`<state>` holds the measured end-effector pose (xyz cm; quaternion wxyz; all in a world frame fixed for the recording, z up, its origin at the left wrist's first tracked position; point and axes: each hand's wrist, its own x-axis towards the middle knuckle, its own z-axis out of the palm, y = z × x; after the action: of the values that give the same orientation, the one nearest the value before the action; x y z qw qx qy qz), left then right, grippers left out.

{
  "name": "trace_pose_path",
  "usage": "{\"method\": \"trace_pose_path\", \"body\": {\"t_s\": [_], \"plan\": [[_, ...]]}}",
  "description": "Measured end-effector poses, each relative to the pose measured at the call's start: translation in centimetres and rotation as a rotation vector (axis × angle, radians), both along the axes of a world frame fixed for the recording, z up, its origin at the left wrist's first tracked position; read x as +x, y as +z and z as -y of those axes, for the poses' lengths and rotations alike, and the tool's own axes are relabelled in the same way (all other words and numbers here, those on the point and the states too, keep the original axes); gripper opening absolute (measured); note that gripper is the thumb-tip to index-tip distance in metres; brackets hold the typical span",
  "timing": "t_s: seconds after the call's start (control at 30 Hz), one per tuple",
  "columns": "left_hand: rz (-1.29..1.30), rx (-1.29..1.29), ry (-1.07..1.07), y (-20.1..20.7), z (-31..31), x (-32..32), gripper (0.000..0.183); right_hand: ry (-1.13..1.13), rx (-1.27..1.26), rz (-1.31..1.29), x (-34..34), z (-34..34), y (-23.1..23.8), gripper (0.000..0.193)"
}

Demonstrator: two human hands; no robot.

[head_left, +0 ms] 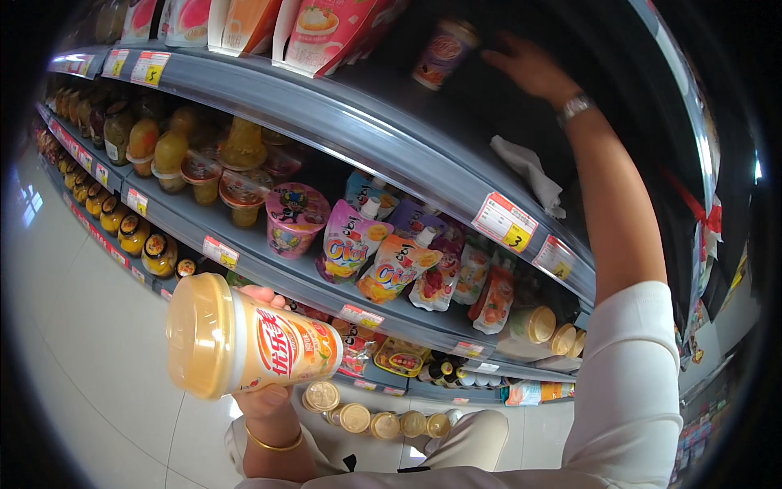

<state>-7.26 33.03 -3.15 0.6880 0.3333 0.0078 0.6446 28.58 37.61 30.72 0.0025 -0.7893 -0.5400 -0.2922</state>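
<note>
My left hand [265, 395] is wrapped round an orange-and-white drink cup [281, 346] with a domed yellow lid. The cup is tilted on its side, with its lid toward the left. My right arm reaches up to the dark upper shelf [366, 110]. There, my right hand [529, 69] is open, with its fingers stretched toward a purple drink cup [444, 53] and a small gap between them. A crumpled white cloth [529, 169] lies on the same shelf near its front edge, below my right wrist.
Pink and orange cartons [322, 37] fill the upper shelf's left part. Below stand jelly pouches [350, 244], a pink tub [295, 220] and fruit cups [244, 196]. Yellow-lidded jars [159, 253] line the lower left. Several lidded cups [354, 417] stand on the floor by my legs.
</note>
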Motion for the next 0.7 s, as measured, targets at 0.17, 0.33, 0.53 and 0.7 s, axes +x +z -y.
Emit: {"method": "trace_pose_path", "body": {"t_s": [0.17, 0.33, 0.53, 0.7], "plan": [[0.001, 0.010, -0.011, -0.7, -1.1, 0.6, 0.104, 0.177, -0.049, 0.206, 2.0, -4.2, 0.6, 0.067], [-0.018, 0.005, -0.021, -1.2, -1.6, 1.2, 0.101, 0.217, 0.043, -0.129, 2.0, -6.5, 0.3, 0.056], [-0.031, 0.010, -0.027, -1.1, -1.5, 0.9, 0.099, 0.048, 0.163, -0.156, 0.8, -5.6, 0.4, 0.050], [-0.009, 0.029, 0.011, -1.1, -1.3, 0.3, 0.096, 0.299, 0.164, -0.228, 4.7, -5.6, 0.4, 0.053]]}}
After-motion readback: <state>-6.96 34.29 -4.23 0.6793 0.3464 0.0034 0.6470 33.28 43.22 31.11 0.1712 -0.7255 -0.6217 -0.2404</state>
